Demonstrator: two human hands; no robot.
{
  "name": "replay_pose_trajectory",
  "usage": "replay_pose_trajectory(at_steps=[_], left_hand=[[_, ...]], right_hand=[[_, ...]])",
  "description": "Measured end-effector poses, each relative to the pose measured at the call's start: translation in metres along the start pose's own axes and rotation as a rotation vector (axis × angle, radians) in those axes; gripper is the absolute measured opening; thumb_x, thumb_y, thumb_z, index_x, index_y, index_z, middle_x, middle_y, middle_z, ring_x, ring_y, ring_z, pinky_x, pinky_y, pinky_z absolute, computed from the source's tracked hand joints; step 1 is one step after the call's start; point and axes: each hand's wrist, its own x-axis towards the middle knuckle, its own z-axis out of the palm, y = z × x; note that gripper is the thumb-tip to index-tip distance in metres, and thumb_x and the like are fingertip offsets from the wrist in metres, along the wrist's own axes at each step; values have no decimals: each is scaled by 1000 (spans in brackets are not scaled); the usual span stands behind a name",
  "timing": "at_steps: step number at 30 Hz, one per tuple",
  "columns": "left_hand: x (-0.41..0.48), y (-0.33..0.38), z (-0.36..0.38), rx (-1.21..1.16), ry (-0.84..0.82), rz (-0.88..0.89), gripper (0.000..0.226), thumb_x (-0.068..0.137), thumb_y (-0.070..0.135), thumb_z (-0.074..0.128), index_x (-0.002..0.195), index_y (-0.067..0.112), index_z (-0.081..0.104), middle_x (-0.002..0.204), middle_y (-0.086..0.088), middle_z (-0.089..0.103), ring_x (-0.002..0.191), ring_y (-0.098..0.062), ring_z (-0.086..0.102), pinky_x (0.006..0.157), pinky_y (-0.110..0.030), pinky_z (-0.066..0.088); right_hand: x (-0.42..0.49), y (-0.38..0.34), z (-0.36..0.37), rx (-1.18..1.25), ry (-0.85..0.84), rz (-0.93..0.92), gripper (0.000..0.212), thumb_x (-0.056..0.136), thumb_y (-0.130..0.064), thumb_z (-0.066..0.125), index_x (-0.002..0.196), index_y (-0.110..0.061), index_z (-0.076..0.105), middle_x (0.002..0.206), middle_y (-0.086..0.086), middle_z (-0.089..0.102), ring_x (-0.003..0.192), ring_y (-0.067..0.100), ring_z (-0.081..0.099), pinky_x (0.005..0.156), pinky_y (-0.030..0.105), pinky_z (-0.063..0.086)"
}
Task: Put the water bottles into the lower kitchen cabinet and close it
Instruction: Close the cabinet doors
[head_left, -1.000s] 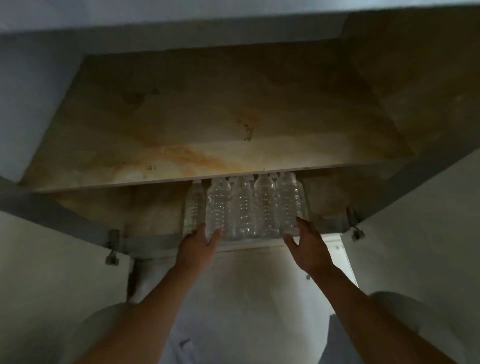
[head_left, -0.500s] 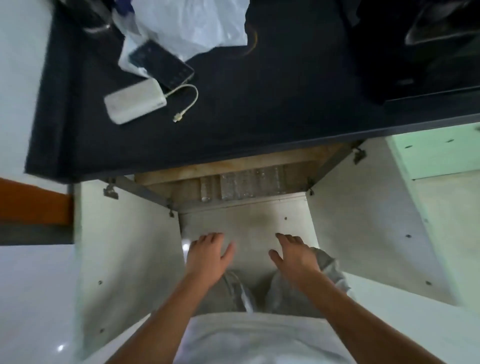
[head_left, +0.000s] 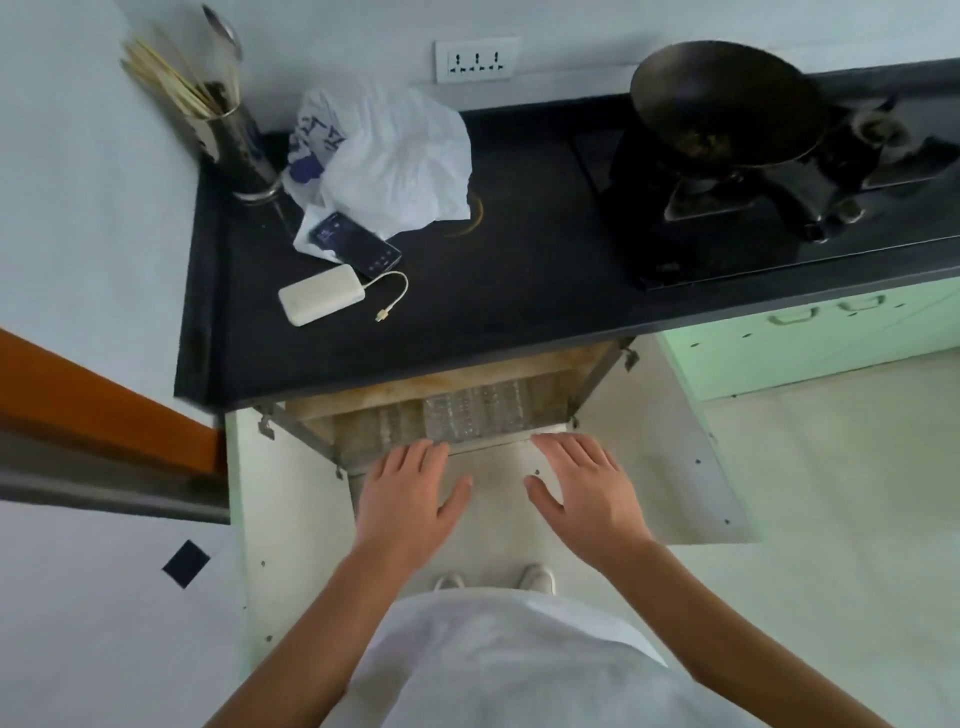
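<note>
A: Water bottles (head_left: 470, 415) stand in a packed row at the front of the lower cabinet (head_left: 358, 431), under the black worktop (head_left: 519, 301). Only their upper parts show; no count possible.

B: Hands?

A: Left hand (head_left: 410, 499) and right hand (head_left: 587, 493) both flat, fingers spread wide, palms down, holding nothing. They hover side by side just in front of the opening, apart from the bottles.

B: Why there?

A: Likely between steps. Loading looks done, and each hand sits on the side of the door it would swing. Left door (head_left: 296, 545) and right door (head_left: 670, 467) both stand fully open, so closing is not yet done.

B: Change from a second ago?

A: Then both hands were touching the outer bottles of the row, apparently squaring it up, and the view was low inside the cabinet. Since then the hands have pulled back clear, the head has risen, and the worktop with its power bank (head_left: 321, 295) has come into view. Doors unchanged.
</note>
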Motion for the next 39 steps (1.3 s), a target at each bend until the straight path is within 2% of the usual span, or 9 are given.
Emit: replay_pose_trajectory(at_steps=[3, 7, 9, 13, 15, 19, 23, 31, 39], left_hand=[[-1, 9, 4, -26, -34, 68, 73, 98, 63, 13, 144, 21, 51, 147, -1, 54, 134, -23, 50, 110, -42, 40], [-3, 38, 16, 97, -162, 212, 77, 98, 66, 10, 156, 21, 35, 159, -5, 40, 143, -26, 40, 117, -44, 31], [-8, 54, 17, 110, -177, 273, 78, 99, 67, 13, 154, 19, 41, 154, -8, 47, 139, -28, 47, 114, -46, 38], [-24, 85, 17, 124, -155, 406, 66, 98, 62, 30, 130, 17, 68, 127, -8, 70, 113, -27, 67, 93, -45, 56], [-30, 103, 20, 137, -144, 448, 62, 97, 60, 36, 126, 18, 70, 123, -6, 72, 109, -25, 69, 91, -44, 58], [-31, 142, 31, 149, -126, 481, 61, 97, 60, 35, 125, 18, 71, 122, -5, 72, 109, -25, 69, 91, -44, 57], [-28, 188, 44, 181, -78, 497, 60, 97, 58, 37, 122, 17, 72, 121, -4, 72, 108, -24, 69, 89, -44, 58], [-22, 266, 61, 240, -59, 401, 59, 96, 56, 37, 121, 15, 71, 116, -3, 73, 102, -23, 70, 84, -40, 58], [24, 286, 72, 224, -48, 296, 63, 97, 59, 33, 122, 15, 70, 116, -4, 73, 101, -24, 69, 83, -40, 57]], right_hand=[[-25, 1, 2, -17, 61, 83, 53, 97, -48, 49, 141, -19, 54, 141, -4, 59, 133, 20, 49, 108, 37, 43], [-67, 12, 4, -86, 80, 187, 59, 96, -55, 39, 141, -20, 55, 142, -3, 59, 134, 23, 51, 109, 39, 43], [-91, 20, 5, -99, 127, 236, 57, 94, -55, 43, 135, -20, 61, 135, -3, 64, 127, 24, 57, 104, 38, 46], [-136, 40, 19, -97, 190, 334, 54, 92, -55, 51, 131, -20, 64, 130, -3, 66, 120, 23, 60, 99, 37, 48], [-152, 52, 28, -96, 192, 392, 56, 90, -56, 53, 131, -20, 64, 131, -2, 66, 120, 24, 61, 99, 39, 50], [-174, 86, 36, -76, 185, 454, 57, 87, -55, 54, 128, -17, 65, 127, 0, 68, 116, 25, 64, 94, 39, 54], [-190, 131, 30, -91, 158, 410, 57, 86, -55, 53, 126, -17, 66, 124, 0, 69, 114, 26, 65, 94, 39, 55], [-188, 230, -4, -122, 105, 261, 61, 84, -56, 47, 127, -15, 65, 125, 5, 69, 116, 30, 64, 95, 42, 54], [-125, 272, -33, -202, 32, 64, 62, 86, -56, 38, 125, -16, 66, 128, 9, 67, 116, 32, 63, 96, 46, 54]])
